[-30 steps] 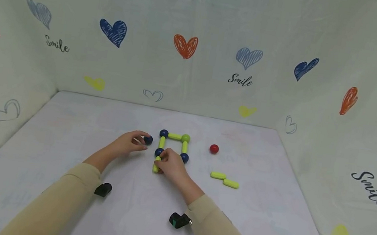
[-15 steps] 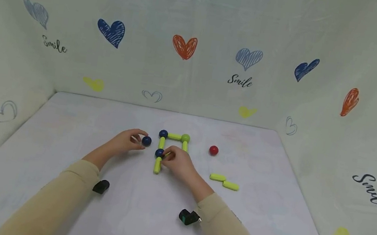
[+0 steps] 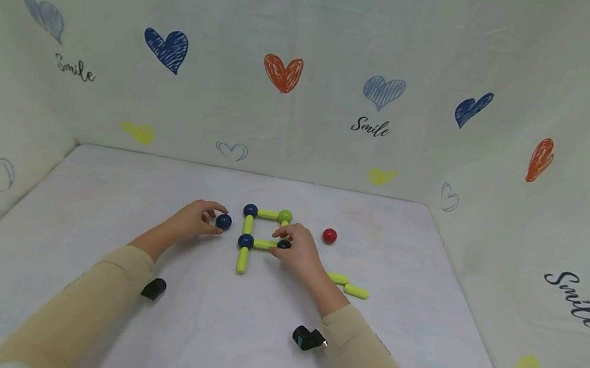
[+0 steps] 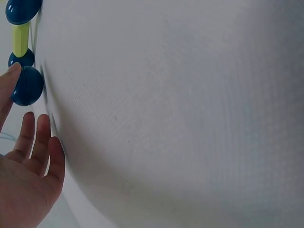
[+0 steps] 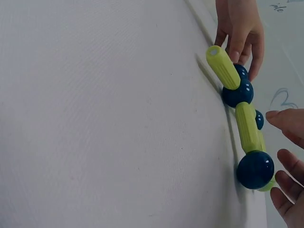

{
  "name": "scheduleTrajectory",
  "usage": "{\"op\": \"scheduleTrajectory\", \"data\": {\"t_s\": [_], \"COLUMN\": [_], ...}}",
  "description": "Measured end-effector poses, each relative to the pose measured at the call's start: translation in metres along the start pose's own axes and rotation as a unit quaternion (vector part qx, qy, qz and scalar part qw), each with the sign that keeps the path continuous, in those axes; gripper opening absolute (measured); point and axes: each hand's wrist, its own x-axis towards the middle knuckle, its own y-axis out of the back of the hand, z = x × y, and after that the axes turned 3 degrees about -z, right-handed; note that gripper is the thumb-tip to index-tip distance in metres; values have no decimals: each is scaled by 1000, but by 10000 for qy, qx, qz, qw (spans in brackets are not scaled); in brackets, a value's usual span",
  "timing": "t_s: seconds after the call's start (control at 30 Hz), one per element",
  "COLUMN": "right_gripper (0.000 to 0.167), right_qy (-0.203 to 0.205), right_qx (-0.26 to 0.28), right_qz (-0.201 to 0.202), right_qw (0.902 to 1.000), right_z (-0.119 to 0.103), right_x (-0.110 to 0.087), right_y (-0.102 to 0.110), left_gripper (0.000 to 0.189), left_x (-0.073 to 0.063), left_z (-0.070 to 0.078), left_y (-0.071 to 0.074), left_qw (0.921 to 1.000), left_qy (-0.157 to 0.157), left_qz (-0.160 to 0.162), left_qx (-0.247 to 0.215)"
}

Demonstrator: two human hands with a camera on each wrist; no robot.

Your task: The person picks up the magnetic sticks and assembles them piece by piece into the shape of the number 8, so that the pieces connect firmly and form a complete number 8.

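My left hand (image 3: 194, 218) holds its thumb and forefinger round a loose blue ball (image 3: 223, 221). In the left wrist view one fingertip touches that ball and the other fingers stand clear of it. Right of it lies a frame of yellow-green magnetic rods and balls: a square with a green ball (image 3: 285, 215) at the far right corner and blue balls at the others. One rod (image 3: 242, 261) sticks out toward me from the near left ball (image 3: 246, 241). My right hand (image 3: 299, 249) is spread by the near right ball (image 5: 255, 169), its fingers apart from it.
A red ball (image 3: 330, 236) lies to the right of the frame. Two loose yellow-green rods (image 3: 356, 292) lie nearer on the right, one partly behind my right wrist. A sheet printed with hearts walls the white table (image 3: 181, 332) at the back and sides.
My right hand has let go of the rod that sticks out and moved right to the near right ball. The near cross rod now shows. My left hand and its ball shifted slightly left.
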Motion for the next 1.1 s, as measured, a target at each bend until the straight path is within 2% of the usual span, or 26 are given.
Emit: {"op": "scheduleTrajectory", "data": {"t_s": [0.3,0.7,1.1], "right_gripper": [22,11,10], "right_qy": [-93,67,-84], "right_qx": [78,102,169], "right_qz": [-114,-307,-254], "right_qw": [9999,9995,9995], "right_z": [9,12,12], "right_x": [3,9,11], "right_y": [0,-3,-8], "left_gripper": [50,44,42], "left_x": [6,7,-9], "left_z": [1,3,0], "left_y": [-4,-6,-7], "left_qw": [9999,9999,9997], "left_qy": [111,140,203], "left_qz": [-20,-30,29], "left_qx": [-118,12,143]}}
